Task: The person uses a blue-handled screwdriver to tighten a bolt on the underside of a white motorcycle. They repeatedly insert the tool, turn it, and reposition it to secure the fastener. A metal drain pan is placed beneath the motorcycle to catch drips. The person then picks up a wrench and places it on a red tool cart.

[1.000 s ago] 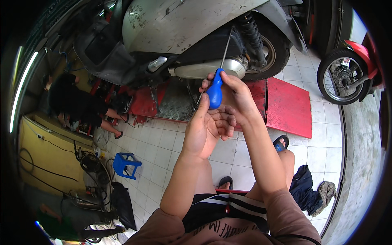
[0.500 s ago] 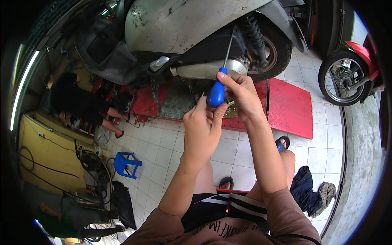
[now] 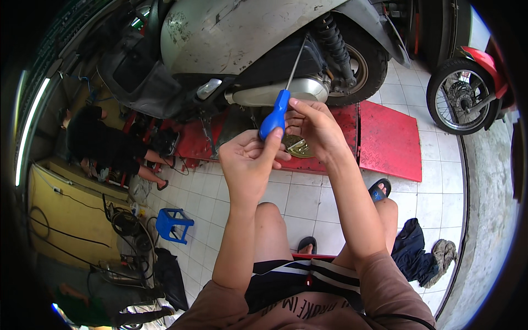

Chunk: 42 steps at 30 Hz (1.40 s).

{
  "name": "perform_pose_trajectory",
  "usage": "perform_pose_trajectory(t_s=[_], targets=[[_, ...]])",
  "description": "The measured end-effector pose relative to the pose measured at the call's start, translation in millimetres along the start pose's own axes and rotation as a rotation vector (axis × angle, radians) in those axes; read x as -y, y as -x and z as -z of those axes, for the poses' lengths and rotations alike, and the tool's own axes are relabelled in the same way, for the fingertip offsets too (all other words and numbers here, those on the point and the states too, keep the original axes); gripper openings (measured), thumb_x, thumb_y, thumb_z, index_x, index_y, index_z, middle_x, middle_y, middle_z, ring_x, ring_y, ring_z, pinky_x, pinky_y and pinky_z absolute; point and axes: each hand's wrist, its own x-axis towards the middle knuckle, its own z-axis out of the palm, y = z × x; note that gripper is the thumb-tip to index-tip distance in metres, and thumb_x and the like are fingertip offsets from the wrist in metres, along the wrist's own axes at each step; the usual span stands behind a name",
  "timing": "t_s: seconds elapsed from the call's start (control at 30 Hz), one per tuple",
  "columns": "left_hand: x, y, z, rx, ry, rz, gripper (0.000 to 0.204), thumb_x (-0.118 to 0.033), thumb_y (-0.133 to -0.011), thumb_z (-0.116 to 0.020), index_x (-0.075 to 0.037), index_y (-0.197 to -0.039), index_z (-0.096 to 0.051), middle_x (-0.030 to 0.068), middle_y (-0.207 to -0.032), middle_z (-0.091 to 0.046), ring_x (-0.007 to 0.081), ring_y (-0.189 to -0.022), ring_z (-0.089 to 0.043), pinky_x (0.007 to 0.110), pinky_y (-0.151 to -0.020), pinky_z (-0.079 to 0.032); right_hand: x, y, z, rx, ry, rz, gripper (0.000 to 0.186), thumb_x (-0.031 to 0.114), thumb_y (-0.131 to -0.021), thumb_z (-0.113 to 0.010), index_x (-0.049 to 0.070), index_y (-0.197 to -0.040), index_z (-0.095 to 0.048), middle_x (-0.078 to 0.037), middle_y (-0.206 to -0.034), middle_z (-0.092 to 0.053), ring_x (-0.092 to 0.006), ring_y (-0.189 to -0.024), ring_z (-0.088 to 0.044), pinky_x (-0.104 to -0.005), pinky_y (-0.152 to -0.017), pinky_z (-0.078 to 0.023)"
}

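Note:
A screwdriver (image 3: 275, 115) with a bulbous blue handle and a long thin shaft is in front of me, tilted up. Its tip overlaps the dark side panel of a silver scooter (image 3: 214, 33); I cannot tell if they touch. My left hand (image 3: 247, 159) holds the rounded handle end, thumb pressed on it, fingers partly hidden. Beside the handle's upper part is my right hand (image 3: 319, 129), thumb and bent fingers apart, fingertips close to it. Below the hands, a gold-coloured round dish (image 3: 300, 148) with small items shows partly.
The scooter stands on a red platform with a sloping ramp (image 3: 390, 140). A red motorbike's wheel (image 3: 462, 102) is at right. On the tiled floor are a blue stool (image 3: 174, 224) and dark cloth (image 3: 412, 256). Another person (image 3: 107, 140) bends at far left.
The screwdriver handle has shifted slightly left with my left hand. My right thumb has come off the handle's neck and the fingers have loosened.

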Motion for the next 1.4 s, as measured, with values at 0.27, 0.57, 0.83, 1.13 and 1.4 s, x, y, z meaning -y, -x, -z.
perform_pose_trajectory(t_s=[0.27,0.57,0.83,1.13,1.4], targets=[[9.2,9.4,-13.6,-0.205,-0.491,-0.571,0.031,-0.006,-0.076,-0.076,0.008,-0.102,-0.065,0.0135,-0.083,-0.067,0.0176,-0.064,-0.066,0.024,-0.051,-0.053,2.6,3.1,-7.3,-0.121,0.114,0.006,0.032,0.031,-0.089,-0.063,-0.001,-0.092,-0.065,-0.009,-0.084,-0.067,-0.0132,-0.075,-0.063,-0.0257,-0.075,-0.049],[22.3,-3.2,-6.0,0.651,1.498,0.748,0.051,-0.034,-0.102,-0.030,0.012,-0.110,-0.049,0.0120,-0.084,-0.052,0.0122,-0.058,-0.055,0.023,-0.050,-0.048,-13.5,-4.2,2.3,0.238,-0.370,0.093,0.040,0.029,-0.092,-0.059,0.000,-0.118,-0.051,-0.011,-0.107,-0.060,-0.0180,-0.092,-0.060,-0.0256,-0.076,-0.052],[20.1,-4.6,-9.4,0.428,1.448,0.674,0.044,-0.035,-0.099,-0.044,0.008,-0.102,-0.051,0.0095,-0.077,-0.055,0.0106,-0.047,-0.051,0.021,-0.041,-0.043,-15.3,-5.7,4.1,0.258,-0.353,0.088,0.038,0.029,-0.091,-0.061,0.001,-0.116,-0.054,-0.009,-0.101,-0.062,-0.0146,-0.087,-0.060,-0.0206,-0.066,-0.049],[37.1,6.7,-28.4,-0.215,-0.531,-0.613,0.022,-0.003,-0.069,-0.080,0.003,-0.073,-0.060,0.0058,-0.052,-0.059,0.0081,-0.046,-0.060,0.019,-0.045,-0.046,1.7,0.4,-4.6,-0.200,0.346,-0.013,0.034,0.035,-0.091,-0.060,0.001,-0.088,-0.060,-0.008,-0.073,-0.062,-0.0135,-0.065,-0.060,-0.0250,-0.058,-0.049],[34.9,10.5,-14.5,0.334,0.441,0.340,0.063,-0.056,-0.098,-0.030,0.001,-0.093,-0.056,0.0087,-0.069,-0.059,0.0110,-0.048,-0.054,0.023,-0.039,-0.039,-13.5,-6.5,-1.0,0.120,-0.390,-0.031,0.031,0.036,-0.099,-0.043,0.008,-0.087,-0.047,-0.007,-0.076,-0.053,-0.0229,-0.083,-0.057,-0.0332,-0.077,-0.049]])
